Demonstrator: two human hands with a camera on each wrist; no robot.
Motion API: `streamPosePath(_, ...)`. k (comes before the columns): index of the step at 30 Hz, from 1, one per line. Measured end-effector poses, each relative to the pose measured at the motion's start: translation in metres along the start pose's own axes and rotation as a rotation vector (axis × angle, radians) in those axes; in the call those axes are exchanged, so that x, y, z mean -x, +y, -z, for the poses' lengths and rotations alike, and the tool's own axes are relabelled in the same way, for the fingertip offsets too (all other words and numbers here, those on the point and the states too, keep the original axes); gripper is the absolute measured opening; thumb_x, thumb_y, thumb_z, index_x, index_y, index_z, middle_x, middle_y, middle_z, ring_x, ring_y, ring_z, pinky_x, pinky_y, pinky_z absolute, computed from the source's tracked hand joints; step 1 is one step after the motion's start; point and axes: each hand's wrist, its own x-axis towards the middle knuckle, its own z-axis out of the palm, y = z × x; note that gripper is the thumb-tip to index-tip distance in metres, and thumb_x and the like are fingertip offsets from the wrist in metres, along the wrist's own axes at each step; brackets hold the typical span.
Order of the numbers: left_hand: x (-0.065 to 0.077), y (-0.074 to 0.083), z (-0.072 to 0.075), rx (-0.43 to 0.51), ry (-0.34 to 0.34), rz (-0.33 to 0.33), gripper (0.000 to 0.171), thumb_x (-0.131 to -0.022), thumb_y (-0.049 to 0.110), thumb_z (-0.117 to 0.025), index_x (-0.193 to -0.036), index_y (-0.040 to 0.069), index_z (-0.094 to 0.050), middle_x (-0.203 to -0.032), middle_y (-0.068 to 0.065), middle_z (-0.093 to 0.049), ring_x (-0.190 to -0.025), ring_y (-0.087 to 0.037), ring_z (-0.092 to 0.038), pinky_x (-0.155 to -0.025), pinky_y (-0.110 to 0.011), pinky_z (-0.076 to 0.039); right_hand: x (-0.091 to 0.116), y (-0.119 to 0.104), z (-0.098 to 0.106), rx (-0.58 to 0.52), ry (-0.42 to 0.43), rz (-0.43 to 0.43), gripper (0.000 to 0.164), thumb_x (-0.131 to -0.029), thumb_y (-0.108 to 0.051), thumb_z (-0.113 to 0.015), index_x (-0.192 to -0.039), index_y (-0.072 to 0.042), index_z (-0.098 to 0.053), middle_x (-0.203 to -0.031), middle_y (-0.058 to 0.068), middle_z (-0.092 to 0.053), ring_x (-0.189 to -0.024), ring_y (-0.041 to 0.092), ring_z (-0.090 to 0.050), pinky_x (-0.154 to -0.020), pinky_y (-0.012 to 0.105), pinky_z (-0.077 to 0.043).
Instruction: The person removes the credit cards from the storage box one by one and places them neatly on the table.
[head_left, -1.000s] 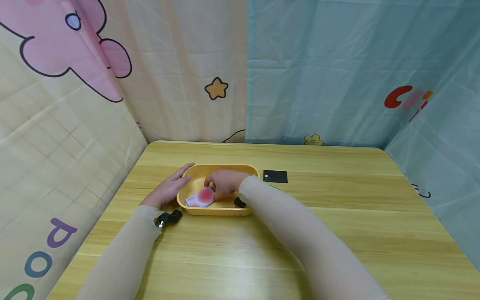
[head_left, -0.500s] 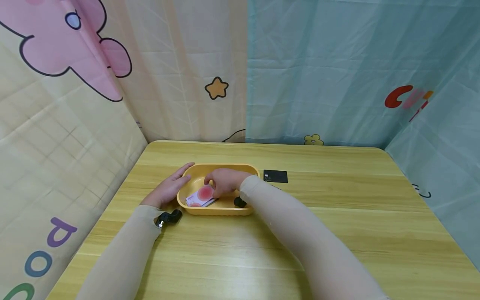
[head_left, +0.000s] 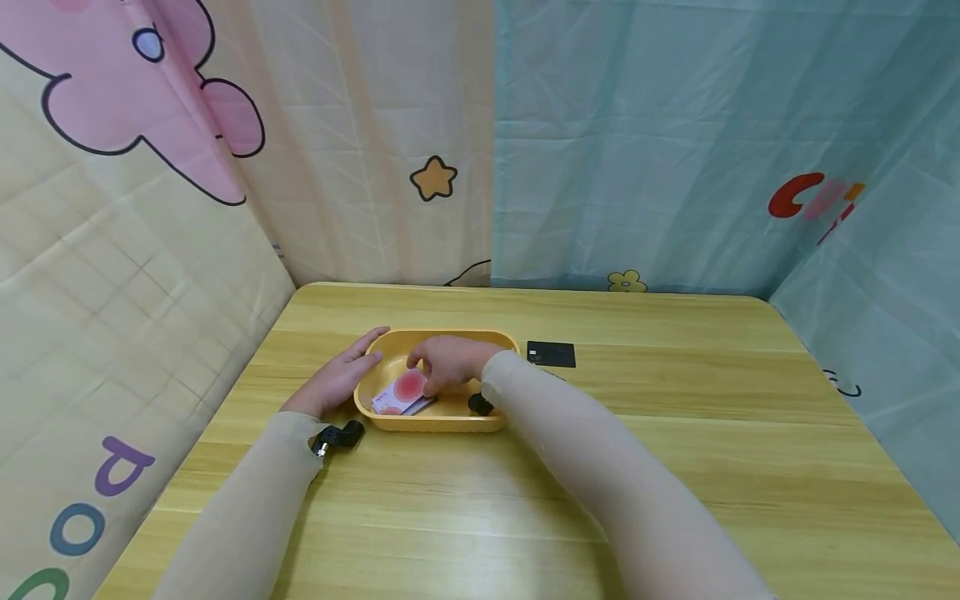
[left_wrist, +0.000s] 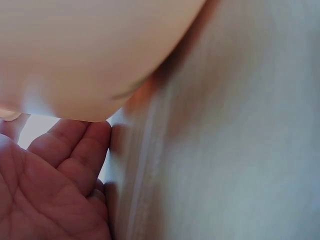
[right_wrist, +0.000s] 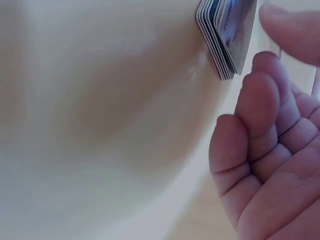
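A stack of cards [right_wrist: 216, 42] lies in the left part of a yellow oval tray [head_left: 450, 423]. Its top card [head_left: 409, 387], pale lilac with a red circle, is shifted so that darker edges show beneath it. My right hand [head_left: 453, 362] reaches into the tray and pinches the top card's right end between thumb and finger. In the right wrist view the other fingers [right_wrist: 229, 145] lie loosely bent beside the stack. My left hand [head_left: 336, 382] rests against the tray's left end, its fingers extended along the outer wall and the thumb at the rim.
A black card [head_left: 551, 354] marked VIP lies on the wooden table [head_left: 712, 400] right of the tray. Small dark wrist camera mounts [head_left: 341, 435] show at both wrists. Printed curtains [head_left: 630, 150] enclose the table at the back and sides.
The top card has shifted slightly up and left with my right fingertips, baring more of the cards beneath. My left hand and the tray have stayed in place.
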Motion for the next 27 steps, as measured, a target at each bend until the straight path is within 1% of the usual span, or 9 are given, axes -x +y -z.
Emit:
streamPosePath(6, -0.001, -0.001, 0.000, 0.000, -0.002, -0.011, 0.059, -0.114, 0.044, -0.039, -0.169, 0.039, -0.017, -0.174, -0.016, -0.021, -0.148, -0.039, -0.045, -0.119, -0.052, -0.041, 0.004, 0.000, 0.002, -0.021, 0.001, -0.004, 0.052, -0.092, -0.024, -0.080, -0.140, -0.013, -0.064, -0.095, 0.000, -0.063, -0.083, 0.014, -0.058, -0.073, 0.023, -0.048)
streamPosePath(13, -0.001, 0.000, 0.000, -0.004, 0.006, 0.006, 0.058, -0.113, 0.045, -0.040, -0.168, 0.042, -0.019, -0.174, -0.016, -0.023, -0.146, -0.038, -0.046, -0.121, -0.052, -0.038, 0.006, 0.000, 0.005, -0.053, 0.003, -0.024, 0.053, -0.091, -0.022, -0.081, -0.140, -0.014, -0.063, -0.094, 0.000, -0.063, -0.082, 0.015, -0.058, -0.071, 0.024, -0.049)
streamPosePath(19, -0.001, 0.000, 0.000, -0.013, 0.007, 0.009, 0.058, -0.113, 0.047, -0.039, -0.168, 0.043, -0.018, -0.174, -0.016, -0.024, -0.144, -0.037, -0.049, -0.118, -0.048, -0.042, 0.007, 0.000, 0.008, -0.075, 0.002, -0.038, 0.055, -0.089, -0.021, -0.083, -0.140, -0.015, -0.064, -0.092, 0.001, -0.063, -0.082, 0.016, -0.058, -0.071, 0.024, -0.050)
streamPosePath(24, -0.001, 0.000, 0.000, -0.004, 0.005, 0.010, 0.059, -0.113, 0.047, -0.040, -0.168, 0.042, -0.018, -0.174, -0.017, -0.022, -0.146, -0.039, -0.047, -0.120, -0.051, -0.040, 0.010, 0.002, 0.011, -0.041, 0.010, -0.024, 0.053, -0.089, -0.019, -0.080, -0.138, -0.014, -0.064, -0.091, 0.000, -0.063, -0.082, 0.015, -0.058, -0.071, 0.025, -0.048)
streamPosePath(27, -0.001, 0.000, 0.001, -0.010, 0.005, 0.016, 0.059, -0.113, 0.048, -0.039, -0.168, 0.043, -0.017, -0.174, -0.017, -0.022, -0.145, -0.039, -0.047, -0.120, -0.052, -0.040, 0.012, 0.003, 0.013, -0.041, 0.014, -0.034, 0.053, -0.088, -0.020, -0.081, -0.138, -0.014, -0.065, -0.092, 0.000, -0.063, -0.083, 0.015, -0.058, -0.072, 0.025, -0.048)
